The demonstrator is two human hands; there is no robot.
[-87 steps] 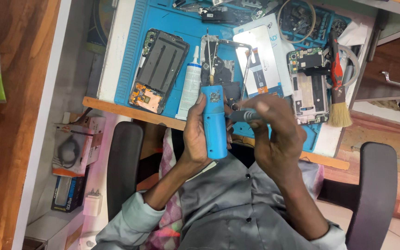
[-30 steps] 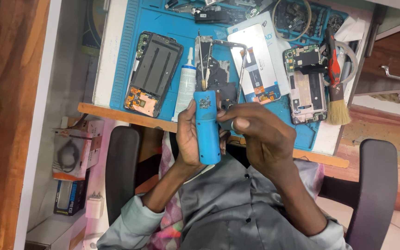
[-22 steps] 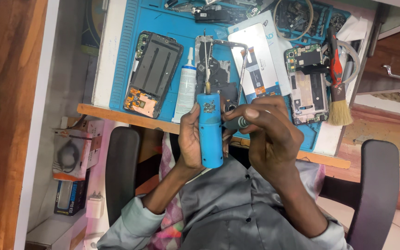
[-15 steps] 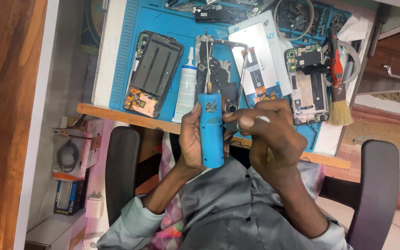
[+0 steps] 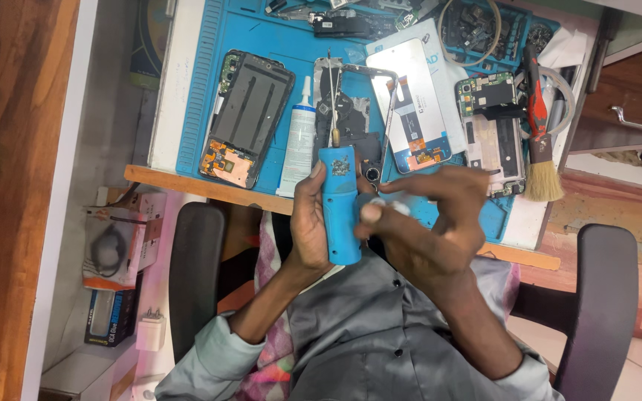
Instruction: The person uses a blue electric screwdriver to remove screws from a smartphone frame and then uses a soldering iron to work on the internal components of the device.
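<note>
Blue matting covers the worktop, strewn with opened phones, none reassembled. Left fingers wrap my blue tool, held upright over the near edge, its thin tip over a phone frame. Right fingers, loosely curled, touch the tool's side; pinching anything, I cannot tell.

Grey buttoned shirt, rolled sleeves
</note>
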